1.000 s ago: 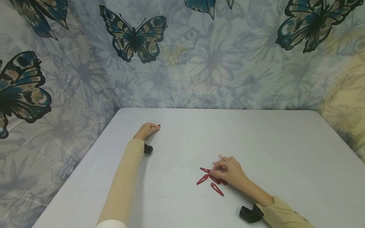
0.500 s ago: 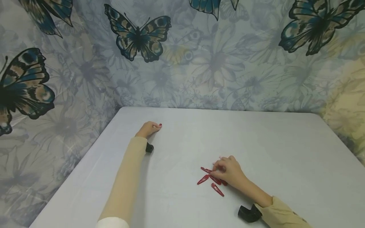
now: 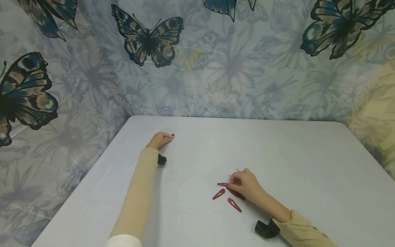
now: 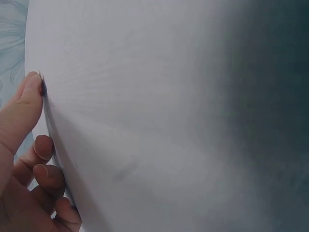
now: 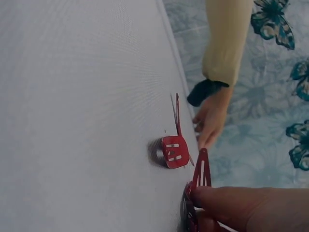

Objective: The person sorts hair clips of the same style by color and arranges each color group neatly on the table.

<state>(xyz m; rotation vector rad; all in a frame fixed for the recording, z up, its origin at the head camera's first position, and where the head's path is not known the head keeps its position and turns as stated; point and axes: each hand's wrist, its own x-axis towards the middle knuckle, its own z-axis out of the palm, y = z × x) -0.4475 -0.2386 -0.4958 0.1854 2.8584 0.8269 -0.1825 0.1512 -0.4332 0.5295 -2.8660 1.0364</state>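
Note:
My right hand (image 3: 247, 185) pinches a red snap hair clip (image 5: 203, 169) between thumb and finger, low over the white table. Beside it, red hair clips lie on the tabletop, one (image 3: 218, 194) to the left and another (image 3: 235, 204) nearer the front. More red clips (image 3: 237, 193) sit under the hand, partly covered. In the right wrist view, a red clip with slots (image 5: 175, 152) rises beyond the held one. Far to the left, my left hand (image 3: 159, 140) pinches a small red hair clip (image 3: 172, 135); only its tip shows, the rest hidden by the fingers.
The white table (image 3: 191, 212) has a far edge against a butterfly-printed cloth (image 3: 148, 37) that hangs behind and along the left side. A black wrist mount (image 3: 267, 229) is on the right sleeve, another (image 3: 162, 159) on the left.
My right hand has shifted slightly left, and the clips at its fingertips have tilted and come closer together. The left hand stays in nearly the same place.

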